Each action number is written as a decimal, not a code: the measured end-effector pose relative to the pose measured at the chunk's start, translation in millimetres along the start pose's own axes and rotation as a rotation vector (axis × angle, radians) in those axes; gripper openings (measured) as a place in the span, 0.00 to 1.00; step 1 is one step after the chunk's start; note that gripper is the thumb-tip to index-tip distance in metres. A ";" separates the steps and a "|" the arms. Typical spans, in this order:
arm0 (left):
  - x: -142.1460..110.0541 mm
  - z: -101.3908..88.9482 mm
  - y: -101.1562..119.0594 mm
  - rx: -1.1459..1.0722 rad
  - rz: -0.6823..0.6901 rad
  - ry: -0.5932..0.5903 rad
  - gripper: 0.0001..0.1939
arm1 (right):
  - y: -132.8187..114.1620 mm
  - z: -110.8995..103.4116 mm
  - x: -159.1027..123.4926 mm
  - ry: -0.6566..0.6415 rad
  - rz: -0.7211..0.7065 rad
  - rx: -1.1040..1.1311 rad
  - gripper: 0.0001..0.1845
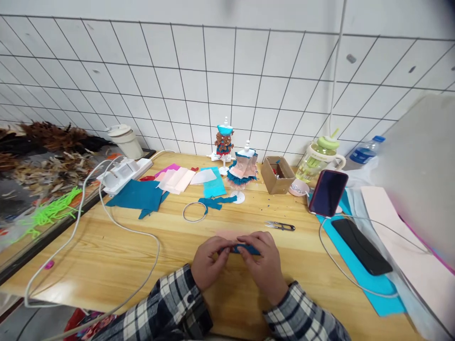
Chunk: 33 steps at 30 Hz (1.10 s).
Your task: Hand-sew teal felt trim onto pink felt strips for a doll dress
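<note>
Between my two hands is a small dark teal strip [249,249], paper or cloth. My left hand [210,260] pinches its left end between thumb and fingers. With thumb and fingertips, my right hand [263,263] grips its right part. A pale pink piece [229,234] shows just behind my fingers, partly hidden. Beyond my hands lie a silvery ring [194,220], a loose teal strip [217,203] and black-handled thread snips [280,226]. Farther back stand two small dress forms, one in pink and teal [244,166], the other in brown and blue [224,139].
Teal sheets [137,198] and pink sheets [176,180] lie at the left by a white power strip [126,173] with trailing cable. A cardboard box [277,177], pink dish [299,188], propped phone [327,193], dark phone [361,246] and jug [318,158] are at the right.
</note>
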<state>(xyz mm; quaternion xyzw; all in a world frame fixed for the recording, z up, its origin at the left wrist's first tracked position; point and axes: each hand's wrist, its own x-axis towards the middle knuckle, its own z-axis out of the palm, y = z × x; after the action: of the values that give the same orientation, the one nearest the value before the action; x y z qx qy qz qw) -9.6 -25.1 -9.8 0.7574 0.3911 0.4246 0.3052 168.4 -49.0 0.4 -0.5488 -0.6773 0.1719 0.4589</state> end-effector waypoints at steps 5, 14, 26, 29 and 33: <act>-1.6 -0.4 -0.6 0.052 0.037 -0.022 0.11 | 1.9 4.3 -1.5 -0.058 0.056 0.053 0.06; 3.3 1.6 -0.4 0.062 0.015 -0.081 0.11 | 3.2 4.2 0.0 -0.077 0.065 0.055 0.03; 0.3 6.7 1.9 -0.017 0.074 -0.124 0.14 | -1.0 -5.7 -8.9 0.070 -0.152 -0.036 0.07; 1.9 2.3 -3.1 0.026 -0.004 -0.107 0.19 | -3.1 -12.5 -10.5 0.110 -0.185 0.004 0.08; 7.0 -2.3 -12.0 0.227 -0.061 -0.046 0.19 | 7.8 -22.2 -10.4 0.154 -0.024 0.054 0.08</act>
<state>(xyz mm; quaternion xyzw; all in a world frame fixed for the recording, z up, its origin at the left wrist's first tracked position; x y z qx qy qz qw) -13.3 -12.8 -15.5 0.7845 0.4522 0.3505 0.2392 190.6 -61.8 1.7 -0.5397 -0.6416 0.1421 0.5262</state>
